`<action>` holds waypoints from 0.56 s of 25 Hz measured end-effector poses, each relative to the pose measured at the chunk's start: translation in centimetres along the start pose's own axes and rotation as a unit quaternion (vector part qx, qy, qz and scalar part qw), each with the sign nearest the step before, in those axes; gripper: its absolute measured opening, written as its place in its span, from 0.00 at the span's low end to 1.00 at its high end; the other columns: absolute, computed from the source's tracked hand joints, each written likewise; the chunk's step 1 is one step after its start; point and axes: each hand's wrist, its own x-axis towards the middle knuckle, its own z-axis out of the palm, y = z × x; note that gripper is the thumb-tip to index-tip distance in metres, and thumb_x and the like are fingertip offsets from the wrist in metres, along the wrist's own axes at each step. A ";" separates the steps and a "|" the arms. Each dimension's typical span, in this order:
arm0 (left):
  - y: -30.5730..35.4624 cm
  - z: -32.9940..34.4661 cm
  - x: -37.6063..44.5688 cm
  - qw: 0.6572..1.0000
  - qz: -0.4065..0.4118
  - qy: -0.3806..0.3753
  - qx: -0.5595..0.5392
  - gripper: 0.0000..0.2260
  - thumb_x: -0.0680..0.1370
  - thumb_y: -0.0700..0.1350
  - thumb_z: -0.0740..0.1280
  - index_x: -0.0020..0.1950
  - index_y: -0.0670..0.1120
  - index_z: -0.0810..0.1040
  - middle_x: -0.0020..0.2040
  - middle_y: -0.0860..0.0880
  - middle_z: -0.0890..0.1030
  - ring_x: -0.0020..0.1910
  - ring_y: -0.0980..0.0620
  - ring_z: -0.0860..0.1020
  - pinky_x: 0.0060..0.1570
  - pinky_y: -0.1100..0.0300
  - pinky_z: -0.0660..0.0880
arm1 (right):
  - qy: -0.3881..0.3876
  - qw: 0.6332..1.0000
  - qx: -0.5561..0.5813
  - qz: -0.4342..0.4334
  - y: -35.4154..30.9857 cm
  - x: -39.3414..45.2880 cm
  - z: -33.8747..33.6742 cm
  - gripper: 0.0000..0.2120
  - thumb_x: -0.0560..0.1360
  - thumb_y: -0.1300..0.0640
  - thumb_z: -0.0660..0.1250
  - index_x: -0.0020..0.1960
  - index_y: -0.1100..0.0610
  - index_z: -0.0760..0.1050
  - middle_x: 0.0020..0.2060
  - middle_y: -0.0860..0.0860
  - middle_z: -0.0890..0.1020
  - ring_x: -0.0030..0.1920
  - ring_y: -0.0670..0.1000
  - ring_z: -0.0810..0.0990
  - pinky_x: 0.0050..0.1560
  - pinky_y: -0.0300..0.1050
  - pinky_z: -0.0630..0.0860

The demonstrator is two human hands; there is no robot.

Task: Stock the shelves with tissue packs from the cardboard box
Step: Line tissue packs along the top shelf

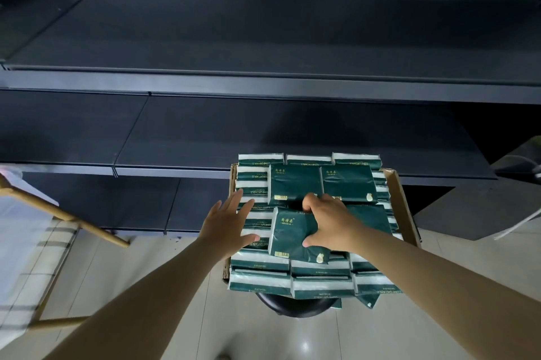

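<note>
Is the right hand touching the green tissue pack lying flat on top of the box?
Touching. The head view shows the right hand gripping the tissue pack, thumb on its near edge, fingers curled over its far edge.

You see dim, dark shelves (263, 46) above, while the pale floor tiles (304, 342) carry a soft glare spot. Wide-angle distortion bends the shelf edges, and the left border is blurred.

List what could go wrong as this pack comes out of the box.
1. The cardboard box is heaped above its rim, so lifting the gripped tissue pack may drag neighbouring packs over the edge.
2. The box sits on a round black stool narrower than itself; a sideways tug could tip it.
3. Only the right hand grips; the left hand lies open beside it.
</note>
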 end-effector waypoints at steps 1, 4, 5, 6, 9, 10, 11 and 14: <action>0.1 -0.3 -0.3 1.000 -0.004 0.006 -0.007 0.36 0.76 0.62 0.62 0.78 0.51 0.51 0.78 0.46 0.46 0.76 0.46 0.50 0.73 0.50 0.50 | 0.004 1.000 0.018 0.003 -0.1 -0.3 0.0 0.24 0.67 0.51 0.75 0.54 0.52 0.62 0.51 0.47 0.71 0.53 0.50 0.70 0.51 0.42 0.64; 0.3 -2.4 -1.3 1.000 0.008 0.024 -0.011 0.36 0.76 0.62 0.64 0.78 0.51 0.52 0.78 0.47 0.47 0.76 0.46 0.54 0.72 0.51 0.53 | 0.008 0.997 0.077 0.005 -0.4 -1.2 -0.9 0.20 0.70 0.56 0.73 0.50 0.51 0.62 0.48 0.49 0.73 0.44 0.49 0.71 0.43 0.44 0.68; 0.3 -3.4 -1.6 0.999 0.014 0.028 -0.016 0.37 0.75 0.62 0.64 0.78 0.51 0.52 0.78 0.47 0.47 0.75 0.46 0.54 0.72 0.51 0.53 | 0.016 0.996 0.083 -0.003 -0.6 -1.6 -1.6 0.19 0.70 0.57 0.73 0.51 0.51 0.62 0.48 0.49 0.73 0.44 0.50 0.71 0.43 0.44 0.69; 0.3 -4.6 -1.9 0.999 0.019 0.034 -0.025 0.37 0.75 0.62 0.65 0.78 0.51 0.52 0.78 0.48 0.48 0.75 0.46 0.54 0.72 0.51 0.53 | 0.031 0.996 0.084 -0.013 -0.8 -2.0 -2.5 0.18 0.70 0.58 0.72 0.51 0.51 0.63 0.49 0.49 0.73 0.46 0.51 0.72 0.45 0.45 0.70; 0.8 -9.6 -2.7 0.995 0.055 0.080 -0.006 0.39 0.74 0.64 0.65 0.78 0.50 0.52 0.78 0.48 0.49 0.76 0.47 0.53 0.73 0.53 0.52 | 0.103 0.990 0.081 -0.048 -2.2 -3.3 -6.8 0.17 0.70 0.59 0.72 0.50 0.51 0.65 0.50 0.46 0.72 0.52 0.50 0.74 0.54 0.47 0.73; 1.2 -11.7 -2.8 0.993 0.067 0.098 0.008 0.39 0.74 0.64 0.64 0.78 0.50 0.51 0.78 0.48 0.49 0.76 0.48 0.52 0.72 0.54 0.52 | 0.126 0.987 0.081 -0.064 -2.9 -3.7 -8.7 0.17 0.70 0.59 0.73 0.50 0.50 0.65 0.50 0.45 0.72 0.52 0.49 0.74 0.55 0.47 0.72; 1.6 -13.7 -3.0 0.990 0.075 0.122 0.015 0.39 0.74 0.65 0.64 0.78 0.49 0.51 0.78 0.48 0.50 0.76 0.48 0.52 0.72 0.54 0.51 | 0.147 0.983 0.078 -0.079 -3.6 -4.1 -10.4 0.17 0.70 0.59 0.73 0.50 0.50 0.66 0.50 0.44 0.72 0.52 0.48 0.74 0.56 0.47 0.72; 2.8 -21.5 -3.6 0.968 0.101 0.227 0.029 0.39 0.73 0.64 0.66 0.77 0.47 0.56 0.77 0.45 0.56 0.75 0.47 0.56 0.71 0.53 0.55 | 0.209 0.970 0.033 -0.123 -6.4 -6.3 -17.4 0.16 0.71 0.59 0.72 0.51 0.50 0.67 0.51 0.43 0.72 0.53 0.48 0.73 0.56 0.45 0.71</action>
